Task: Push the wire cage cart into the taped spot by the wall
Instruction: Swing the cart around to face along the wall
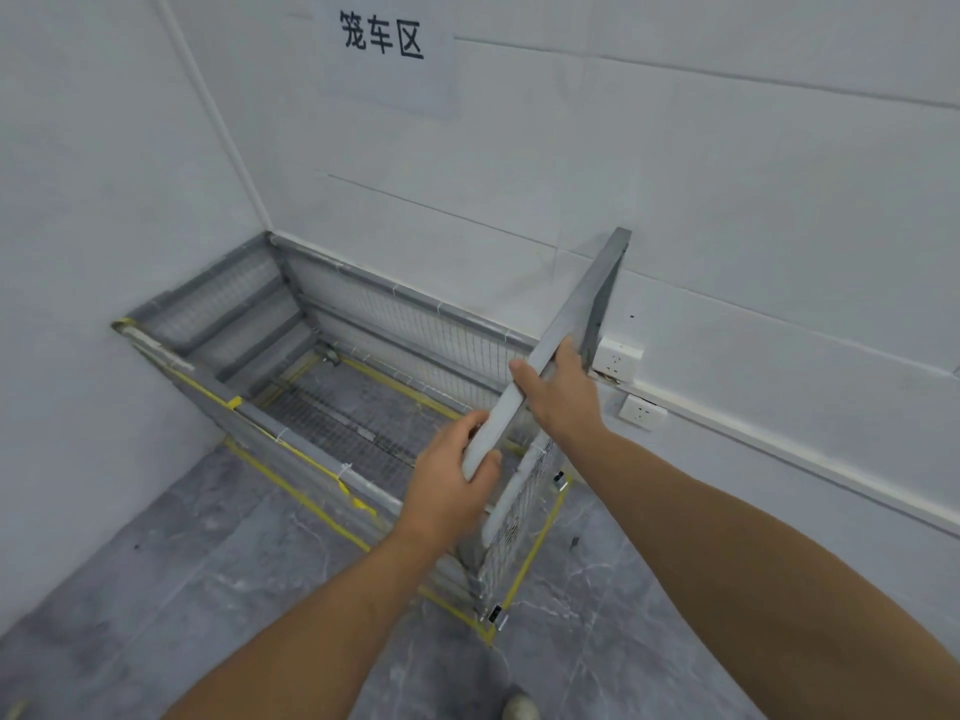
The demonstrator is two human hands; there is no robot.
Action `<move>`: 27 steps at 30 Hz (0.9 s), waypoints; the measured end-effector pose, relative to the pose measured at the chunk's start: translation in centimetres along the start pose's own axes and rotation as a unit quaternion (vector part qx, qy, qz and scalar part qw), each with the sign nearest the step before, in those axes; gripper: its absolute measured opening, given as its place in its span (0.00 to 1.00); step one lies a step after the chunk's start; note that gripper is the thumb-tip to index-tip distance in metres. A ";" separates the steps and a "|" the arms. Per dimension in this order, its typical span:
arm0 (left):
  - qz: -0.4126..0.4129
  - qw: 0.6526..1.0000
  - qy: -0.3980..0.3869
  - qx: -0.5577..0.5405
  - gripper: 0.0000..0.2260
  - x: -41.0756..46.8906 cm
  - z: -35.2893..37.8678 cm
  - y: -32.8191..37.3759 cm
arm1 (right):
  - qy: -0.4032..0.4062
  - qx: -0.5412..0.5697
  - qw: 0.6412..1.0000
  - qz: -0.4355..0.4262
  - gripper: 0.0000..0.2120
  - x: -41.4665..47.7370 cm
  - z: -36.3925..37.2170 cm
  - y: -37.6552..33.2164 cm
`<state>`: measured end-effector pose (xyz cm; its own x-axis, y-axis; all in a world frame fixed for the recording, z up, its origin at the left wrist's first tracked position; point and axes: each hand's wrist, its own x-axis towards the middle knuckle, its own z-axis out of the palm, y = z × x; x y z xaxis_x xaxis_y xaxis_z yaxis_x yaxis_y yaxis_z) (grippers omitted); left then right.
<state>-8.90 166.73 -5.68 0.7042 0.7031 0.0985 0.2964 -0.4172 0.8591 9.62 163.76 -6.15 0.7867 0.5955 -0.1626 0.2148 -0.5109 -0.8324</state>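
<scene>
The grey wire cage cart (311, 459) stands in the room's corner, its far side against the back wall and its left end close to the left wall. Yellow tape (535, 553) on the floor outlines a rectangle around its base. Both my hands hold the top rail (576, 314) of the cart's near right end. My left hand (452, 485) grips the rail's lower end. My right hand (563, 397) wraps the rail higher up.
A paper sign (384, 49) with black characters hangs on the back wall above the cart. Two white wall sockets (618, 356) (641, 413) sit just right of the rail. Grey marble floor (182, 589) spreads in front. A shoe tip (519, 709) shows at the bottom.
</scene>
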 end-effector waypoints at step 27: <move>0.053 0.964 -0.070 0.253 0.22 0.0 -1.4 1.8 | -0.007 -0.192 0.971 -0.141 0.23 -2.2 -2.4 -1.7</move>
<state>-9.20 166.78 -3.44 0.8174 0.5714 0.0735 0.4695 -0.7346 0.4898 8.94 161.78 -3.12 0.6578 0.7524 0.0336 0.6228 -0.5183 -0.5860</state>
